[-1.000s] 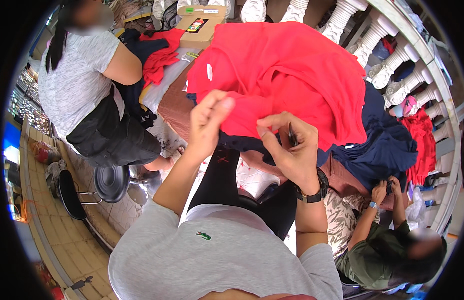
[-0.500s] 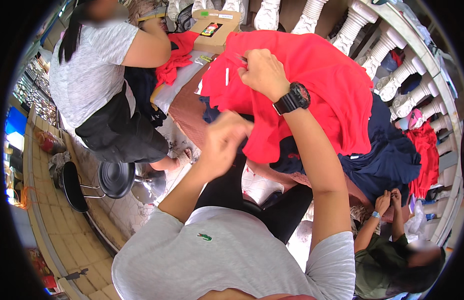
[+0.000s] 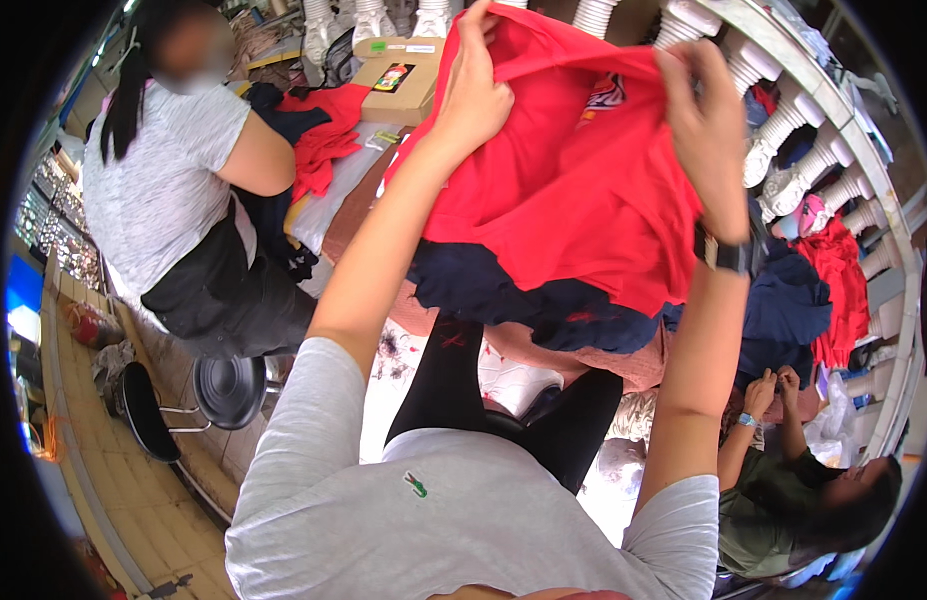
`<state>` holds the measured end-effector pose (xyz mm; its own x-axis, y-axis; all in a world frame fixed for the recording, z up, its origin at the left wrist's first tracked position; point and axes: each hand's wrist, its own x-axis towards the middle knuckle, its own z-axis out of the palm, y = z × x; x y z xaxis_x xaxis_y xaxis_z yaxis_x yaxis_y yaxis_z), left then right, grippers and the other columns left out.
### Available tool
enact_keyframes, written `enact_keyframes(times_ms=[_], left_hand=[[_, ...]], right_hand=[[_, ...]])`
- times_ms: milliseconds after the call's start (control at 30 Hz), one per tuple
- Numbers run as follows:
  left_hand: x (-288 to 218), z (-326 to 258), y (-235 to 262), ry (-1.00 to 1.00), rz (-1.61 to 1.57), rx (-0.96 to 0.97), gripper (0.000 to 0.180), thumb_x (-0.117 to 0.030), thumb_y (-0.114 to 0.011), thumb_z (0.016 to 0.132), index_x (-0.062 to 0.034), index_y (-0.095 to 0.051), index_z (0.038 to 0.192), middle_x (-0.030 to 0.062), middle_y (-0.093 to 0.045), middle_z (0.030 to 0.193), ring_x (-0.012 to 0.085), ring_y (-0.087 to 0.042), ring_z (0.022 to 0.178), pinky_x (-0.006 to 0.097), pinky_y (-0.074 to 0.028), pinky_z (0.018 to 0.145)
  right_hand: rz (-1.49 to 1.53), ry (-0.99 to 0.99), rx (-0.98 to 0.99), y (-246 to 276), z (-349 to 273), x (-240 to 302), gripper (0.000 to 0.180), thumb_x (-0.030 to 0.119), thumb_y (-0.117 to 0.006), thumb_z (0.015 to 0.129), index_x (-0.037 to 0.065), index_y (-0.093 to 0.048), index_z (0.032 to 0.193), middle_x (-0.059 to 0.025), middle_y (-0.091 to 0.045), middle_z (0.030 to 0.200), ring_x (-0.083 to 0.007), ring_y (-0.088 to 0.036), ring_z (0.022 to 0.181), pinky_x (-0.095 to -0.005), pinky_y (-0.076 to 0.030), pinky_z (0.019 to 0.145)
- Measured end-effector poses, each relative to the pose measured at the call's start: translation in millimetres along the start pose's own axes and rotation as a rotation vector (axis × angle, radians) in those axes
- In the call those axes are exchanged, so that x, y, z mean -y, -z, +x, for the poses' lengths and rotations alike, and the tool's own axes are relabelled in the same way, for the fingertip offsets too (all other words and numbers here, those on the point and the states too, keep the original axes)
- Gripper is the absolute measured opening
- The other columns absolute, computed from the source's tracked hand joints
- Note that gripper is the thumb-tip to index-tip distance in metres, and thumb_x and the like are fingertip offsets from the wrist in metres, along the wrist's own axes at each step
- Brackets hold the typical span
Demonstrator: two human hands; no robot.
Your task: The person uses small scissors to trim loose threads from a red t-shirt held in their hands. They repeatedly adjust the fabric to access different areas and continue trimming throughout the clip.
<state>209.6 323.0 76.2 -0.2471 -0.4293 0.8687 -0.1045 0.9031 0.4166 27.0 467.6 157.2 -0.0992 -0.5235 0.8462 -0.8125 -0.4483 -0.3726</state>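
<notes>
A red T-shirt (image 3: 574, 190) hangs raised and spread between my two hands, with part of a coloured print visible near its upper right. My left hand (image 3: 474, 95) is closed on its upper left edge. My right hand (image 3: 706, 130), slightly blurred and with a black watch (image 3: 729, 252) at the wrist, holds the upper right edge. Below the shirt, dark navy cloth (image 3: 529, 300) lies in a heap on the brown-covered table (image 3: 624, 362).
At left, a person in a grey top (image 3: 169, 170) stands beside red cloth (image 3: 329, 140) and a cardboard box (image 3: 409, 85). A black stool (image 3: 229, 390) is behind them. At lower right sits a person in dark green (image 3: 784, 520), hands at navy cloth (image 3: 784, 300). White balusters (image 3: 779, 135) line the far side.
Both hands have moved apart, the left forward and up, the right to the right. The red T-shirt, lying over the pile before, is now lifted and stretched, its print showing.
</notes>
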Motion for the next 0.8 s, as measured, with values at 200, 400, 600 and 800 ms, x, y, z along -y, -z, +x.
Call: enact_keyframes(times_ms=[200, 400, 600, 800], left_hand=[[-89.7, -29.2, 38.1, 0.135, 0.133, 0.855, 0.041, -0.019, -0.071, 0.092, -0.0017, -0.060, 0.128, 0.0171, -0.065, 0.122, 0.0275, -0.060, 0.118, 0.038, -0.046, 0.102], [-73.6, -34.4, -2.2, 0.190, -0.254, 0.355, 0.024, -0.012, -0.075, 0.090, 0.0004, -0.060, 0.103, 0.0076, -0.064, 0.087, 0.0186, -0.062, 0.079, 0.029, -0.051, 0.073], [-13.4, -47.0, -52.0, -0.002, 0.130, 0.177, 0.022, -0.002, -0.070, 0.086, -0.0016, -0.056, 0.102, 0.0133, -0.054, 0.104, 0.0297, -0.056, 0.101, 0.039, -0.049, 0.083], [-19.8, -24.3, -13.7, -0.088, 0.100, -0.135, 0.027, 0.012, -0.058, 0.081, -0.0034, -0.063, 0.102, 0.0125, -0.062, 0.090, 0.0334, -0.062, 0.087, 0.042, -0.050, 0.081]], right_hand=[[-0.365, -0.171, 0.208, 98.6, -81.8, -26.3, 0.010, 0.010, -0.069, 0.094, 0.001, -0.068, 0.098, -0.0104, -0.063, 0.083, -0.0149, -0.057, 0.079, -0.0286, -0.045, 0.067], [-0.176, -0.406, -0.166, 55.4, -116.4, 26.9, 0.017, 0.016, -0.079, 0.087, 0.003, -0.069, 0.091, -0.0073, -0.060, 0.069, -0.0154, -0.050, 0.056, -0.0295, -0.039, 0.051], [-0.314, -0.551, -0.182, -11.6, -139.1, 0.8, 0.037, 0.024, -0.084, 0.082, 0.001, -0.058, 0.094, -0.0127, -0.060, 0.064, -0.0276, -0.059, 0.054, -0.0385, -0.046, 0.055], [0.173, -0.448, -0.258, 1.5, -150.2, -1.7, 0.026, -0.001, -0.077, 0.081, 0.003, -0.063, 0.102, 0.0002, -0.053, 0.084, -0.0069, -0.046, 0.060, -0.0230, -0.038, 0.055]])
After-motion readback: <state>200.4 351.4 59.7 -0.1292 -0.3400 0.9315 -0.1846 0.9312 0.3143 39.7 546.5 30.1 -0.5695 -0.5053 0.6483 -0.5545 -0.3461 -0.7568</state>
